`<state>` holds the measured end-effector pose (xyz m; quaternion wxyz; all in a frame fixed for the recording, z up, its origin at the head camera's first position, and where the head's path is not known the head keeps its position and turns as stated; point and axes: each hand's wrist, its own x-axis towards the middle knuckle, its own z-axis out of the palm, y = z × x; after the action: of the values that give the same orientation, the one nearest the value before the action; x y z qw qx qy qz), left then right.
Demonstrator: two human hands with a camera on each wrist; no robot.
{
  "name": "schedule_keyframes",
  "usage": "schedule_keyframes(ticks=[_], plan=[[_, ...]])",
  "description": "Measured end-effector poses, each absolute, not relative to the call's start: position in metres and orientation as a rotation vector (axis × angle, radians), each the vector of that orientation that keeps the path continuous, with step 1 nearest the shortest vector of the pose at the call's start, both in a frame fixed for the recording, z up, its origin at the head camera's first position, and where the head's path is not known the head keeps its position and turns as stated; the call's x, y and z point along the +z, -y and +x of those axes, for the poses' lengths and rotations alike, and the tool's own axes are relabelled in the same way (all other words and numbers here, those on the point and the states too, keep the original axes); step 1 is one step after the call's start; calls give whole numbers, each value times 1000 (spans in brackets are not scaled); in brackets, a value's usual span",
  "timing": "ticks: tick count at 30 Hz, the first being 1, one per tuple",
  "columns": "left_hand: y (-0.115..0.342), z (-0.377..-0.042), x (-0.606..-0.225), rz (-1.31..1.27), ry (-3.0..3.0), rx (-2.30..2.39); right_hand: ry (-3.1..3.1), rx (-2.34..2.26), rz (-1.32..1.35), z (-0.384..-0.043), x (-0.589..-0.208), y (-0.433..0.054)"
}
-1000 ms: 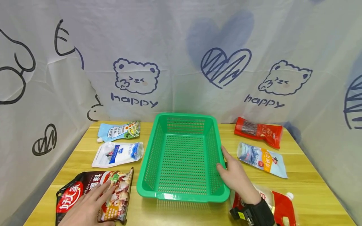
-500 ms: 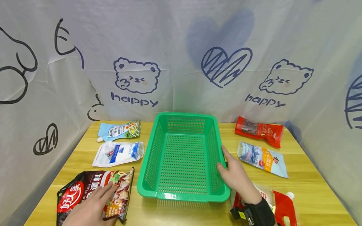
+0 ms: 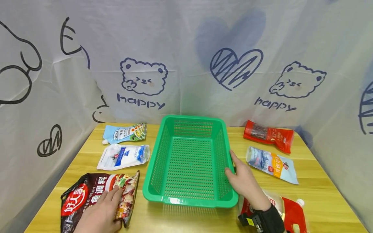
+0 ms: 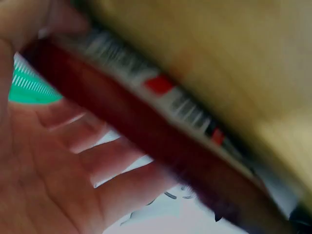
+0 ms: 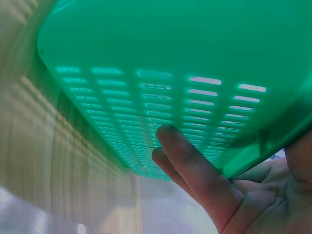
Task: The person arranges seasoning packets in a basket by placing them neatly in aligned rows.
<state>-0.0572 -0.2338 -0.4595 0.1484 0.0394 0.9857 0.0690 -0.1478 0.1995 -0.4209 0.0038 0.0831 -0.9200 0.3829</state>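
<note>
My left hand (image 3: 100, 212) lies across the right part of a dark red seasoning bag (image 3: 76, 202), printed with food pictures, at the front left of the table. In the left wrist view the thumb (image 4: 29, 19) is at one side of the bag's edge and the fingers (image 4: 122, 165) are at the other. With the right hand (image 3: 246, 184) I hold the right rim of a green plastic basket (image 3: 189, 202). That thumb reaches inside the rim, and fingers (image 5: 187, 161) lie against the slotted outer wall in the right wrist view. Nothing lies in the basket.
Left of the basket are a blue Heinz spouted pouch (image 3: 125, 133) and a white-and-blue pouch (image 3: 123, 157). To its right lie a red packet (image 3: 269, 136), a light blue pouch (image 3: 272, 165) and a red pouch with a white cap (image 3: 294, 215), partly under the right forearm. A printed curtain (image 3: 186, 64) stands behind.
The left fingers have drawn in and closed on the seasoning bag, whose right part now looks narrower. The right hand keeps its hold on the basket. The head view has shifted slightly.
</note>
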Motion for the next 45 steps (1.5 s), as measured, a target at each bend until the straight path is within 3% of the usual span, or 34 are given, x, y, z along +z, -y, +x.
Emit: schedule_keyframes(ticks=[29, 37, 45], plan=[[236, -45, -444, 137, -2998, 46, 2886, 1199, 270, -148, -420, -200], [233, -31, -438, 236, -3302, 63, 2890, 1199, 258, -148, -419, -201], [226, -37, -427, 384, -3579, 154, 2878, 1216, 267, -148, -420, -200]])
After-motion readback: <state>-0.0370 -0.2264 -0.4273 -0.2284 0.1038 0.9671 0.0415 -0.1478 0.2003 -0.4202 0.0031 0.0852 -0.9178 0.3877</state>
